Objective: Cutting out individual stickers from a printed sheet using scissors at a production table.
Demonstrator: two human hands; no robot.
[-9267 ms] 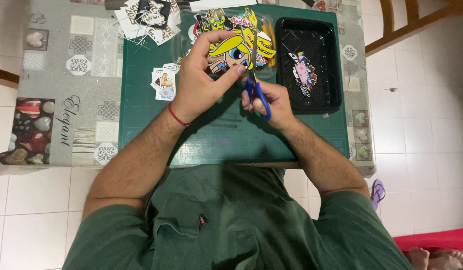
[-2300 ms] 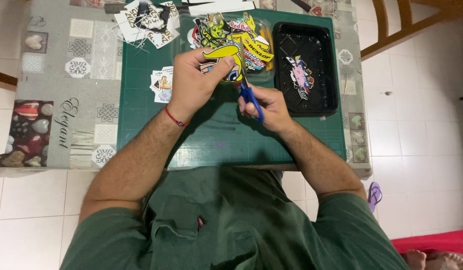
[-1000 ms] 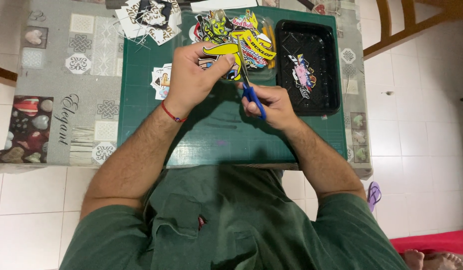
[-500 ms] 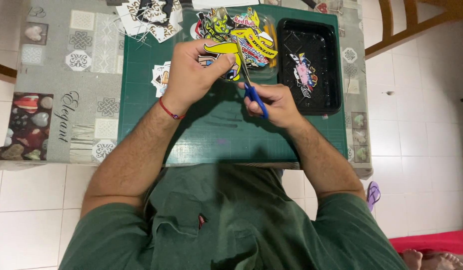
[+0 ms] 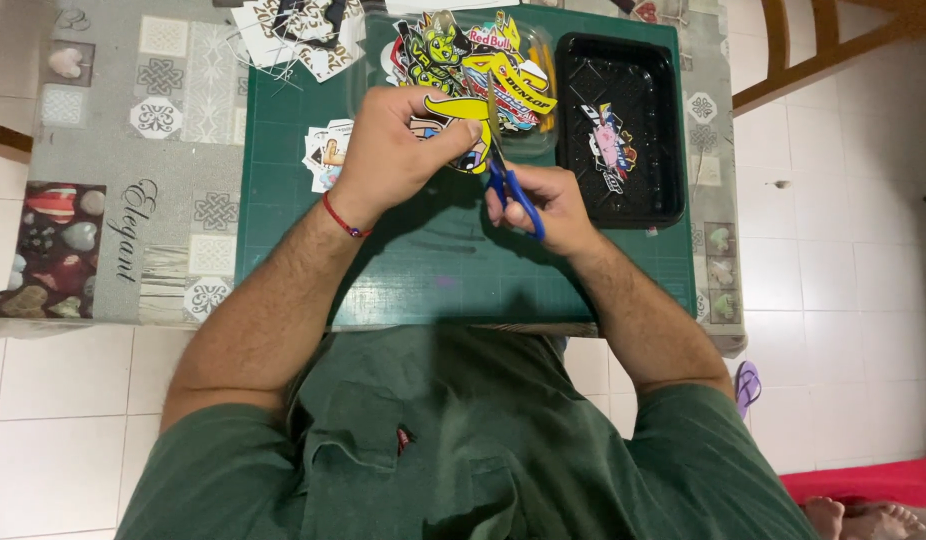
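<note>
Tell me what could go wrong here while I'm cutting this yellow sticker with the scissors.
The left hand pinches the yellow sticker right beside the blades of the blue-handled scissors held by the right hand, so a fingertip could get nicked. The sticker is held in the air above the green cutting mat, so it might flex and the cut wander into the printed figure.

One head-worn camera looks steeply down, close over the green cutting mat point(image 5: 403, 270) and the person's forearms.
</note>
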